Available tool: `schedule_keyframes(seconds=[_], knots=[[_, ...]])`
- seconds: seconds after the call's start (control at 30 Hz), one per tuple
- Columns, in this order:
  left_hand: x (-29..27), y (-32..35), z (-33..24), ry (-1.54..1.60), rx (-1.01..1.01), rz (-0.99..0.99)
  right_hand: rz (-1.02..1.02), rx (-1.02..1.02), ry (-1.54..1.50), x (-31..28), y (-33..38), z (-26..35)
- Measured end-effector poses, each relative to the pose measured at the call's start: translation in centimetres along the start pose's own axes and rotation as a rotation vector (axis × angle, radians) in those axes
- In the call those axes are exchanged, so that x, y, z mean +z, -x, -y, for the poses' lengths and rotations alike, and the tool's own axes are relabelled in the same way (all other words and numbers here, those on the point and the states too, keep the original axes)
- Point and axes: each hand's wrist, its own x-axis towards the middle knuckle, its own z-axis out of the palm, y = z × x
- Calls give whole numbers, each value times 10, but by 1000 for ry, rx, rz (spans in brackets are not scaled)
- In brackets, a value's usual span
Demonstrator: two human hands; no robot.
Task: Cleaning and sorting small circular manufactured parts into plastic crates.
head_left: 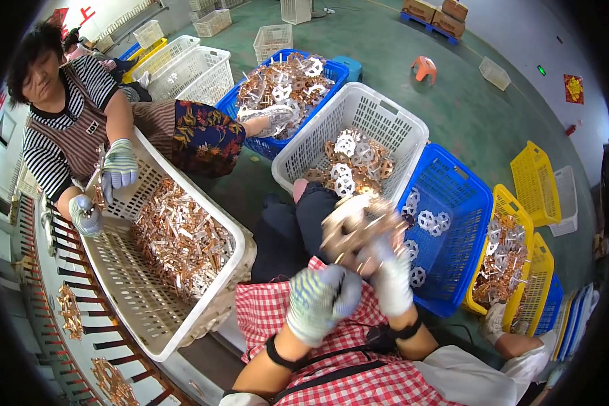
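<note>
The left hand (323, 302), in a striped knit glove, has its fingers curled; whether it grips anything cannot be told. The right hand (391, 284), also gloved, holds one cluster of copper-coloured perforated metal plates (358, 227). The cluster is motion-blurred, so its plates cannot be counted. It sits in front of the lap, over the near edge of the central white basket.

From left to right:

- One rack with dark horizontal rods (74, 273); two copper-coloured clusters (70, 312) show beside it.
- One seated co-worker (74, 101), two gloved hands above a white perforated basket (233, 257), which contains many small copper-coloured pieces (183, 237).
- One blue basket (328, 95), heaped with copper and silver parts. The co-worker's shoe (271, 118) lies across it, obstructing part of the contents.
- One central white basket (389, 111), partly filled with mixed plates.
- One orange stool (424, 70), on the floor behind.
- One larger blue basket (463, 250), with at least five silver plates (426, 220).
- Three yellow baskets (534, 183); one is heaped with parts. Another person's gloved hand (495, 323) is at its near end.
</note>
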Motion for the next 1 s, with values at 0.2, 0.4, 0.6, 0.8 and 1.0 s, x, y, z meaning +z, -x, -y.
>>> schedule_keyframes(seconds=[0.2,0.4,0.6,0.8,1.0], knots=[[-86,-8,-3,315,-635,-463,-252,-88,-84,-64,-65,17],[-156,15,94,1001,-650,-1097,70,41,-116,-90,-119,-21],[-187,51,119,1293,-562,-1180,387,-56,-13,-61,-123,-14],[-232,118,97,1013,-349,-1690,330,173,-99,-76,-123,-21],[-258,199,81,674,20,-1940,319,187,-18,-75,-121,-38]])
